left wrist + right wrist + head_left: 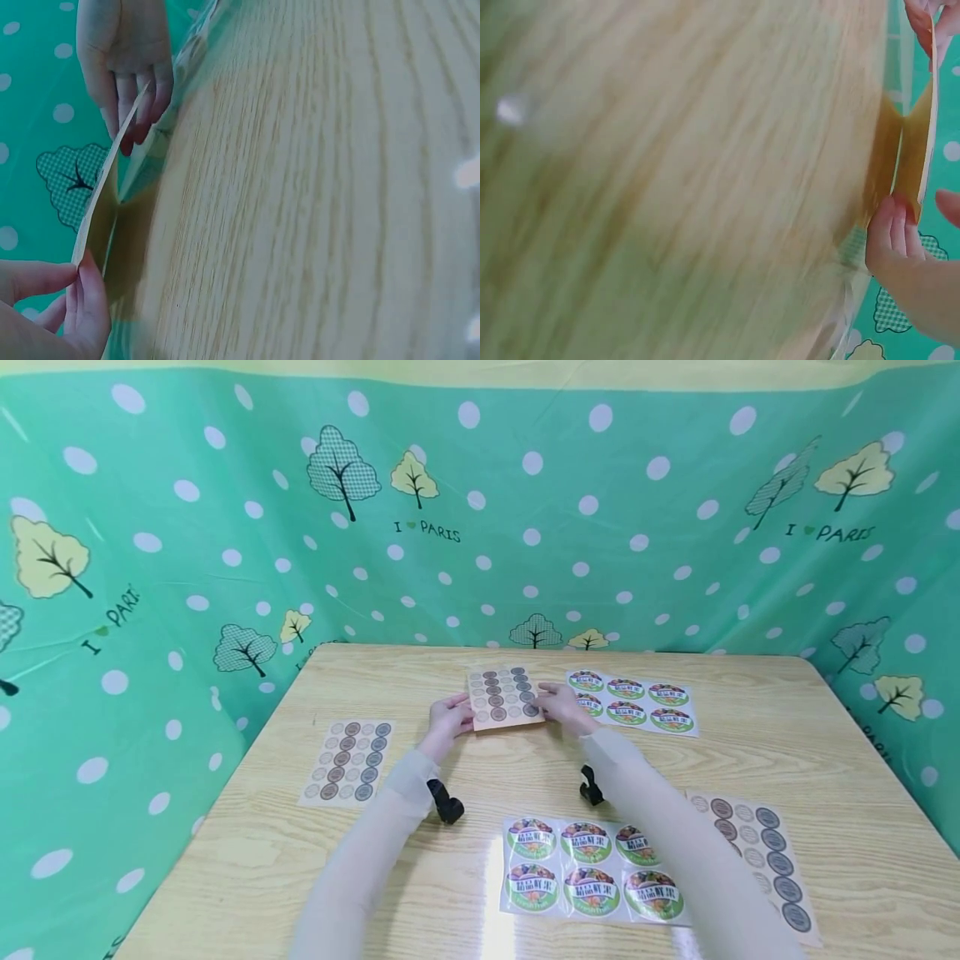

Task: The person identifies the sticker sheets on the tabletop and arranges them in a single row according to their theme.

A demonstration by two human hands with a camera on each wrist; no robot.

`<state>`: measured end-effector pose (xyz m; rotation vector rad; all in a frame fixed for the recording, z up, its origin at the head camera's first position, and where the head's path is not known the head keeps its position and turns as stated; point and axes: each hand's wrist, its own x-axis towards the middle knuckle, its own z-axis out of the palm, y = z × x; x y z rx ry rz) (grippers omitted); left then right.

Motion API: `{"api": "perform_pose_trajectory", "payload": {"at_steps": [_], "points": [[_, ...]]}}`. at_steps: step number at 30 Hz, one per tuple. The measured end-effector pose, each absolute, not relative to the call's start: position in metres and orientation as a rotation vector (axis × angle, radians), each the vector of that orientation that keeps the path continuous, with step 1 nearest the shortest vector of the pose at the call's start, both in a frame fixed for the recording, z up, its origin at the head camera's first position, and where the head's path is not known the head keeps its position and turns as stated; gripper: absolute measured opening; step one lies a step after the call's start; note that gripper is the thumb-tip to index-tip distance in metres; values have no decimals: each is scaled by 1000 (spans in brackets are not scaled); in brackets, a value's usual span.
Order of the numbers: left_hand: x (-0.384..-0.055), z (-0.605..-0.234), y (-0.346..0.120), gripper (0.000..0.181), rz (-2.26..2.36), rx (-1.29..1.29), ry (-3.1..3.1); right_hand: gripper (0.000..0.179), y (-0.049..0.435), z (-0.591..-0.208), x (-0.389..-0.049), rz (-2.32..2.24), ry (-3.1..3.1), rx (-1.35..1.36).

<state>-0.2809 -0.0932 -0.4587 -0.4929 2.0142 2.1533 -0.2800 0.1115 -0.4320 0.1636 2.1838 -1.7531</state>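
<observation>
A sticker sheet [504,693] with rows of round beige, brown and grey stickers is raised at the back of the table, tilted. My left hand [447,720] pinches its left edge between thumb and fingers, as the left wrist view shows. On the other side, my right hand [562,706] has its fingers [900,229] straight against the sheet's brown underside [915,154], with the thumb [949,206] standing off the edge. A glossy fruit-label sheet [630,702] lies right beside the right hand.
At the left lies another round-sticker sheet [348,762], and a similar one [780,868] is at the front right. A second fruit-label sheet [562,866] lies front centre, partly under the right sleeve. A green curtain [525,510] surrounds the wooden table [255,860].
</observation>
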Motion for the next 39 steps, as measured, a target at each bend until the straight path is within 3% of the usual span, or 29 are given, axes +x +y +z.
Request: {"api": "perform_pose_trajectory", "payload": {"at_steps": [4,39], "points": [[-264,-436,-94,46,2082,-450,2020,53,113,-431,-278,-1785,2158,189],[-213,-422,-122,53,2000,-254,2224,52,103,-410,-213,-1917,1942,223]]}}
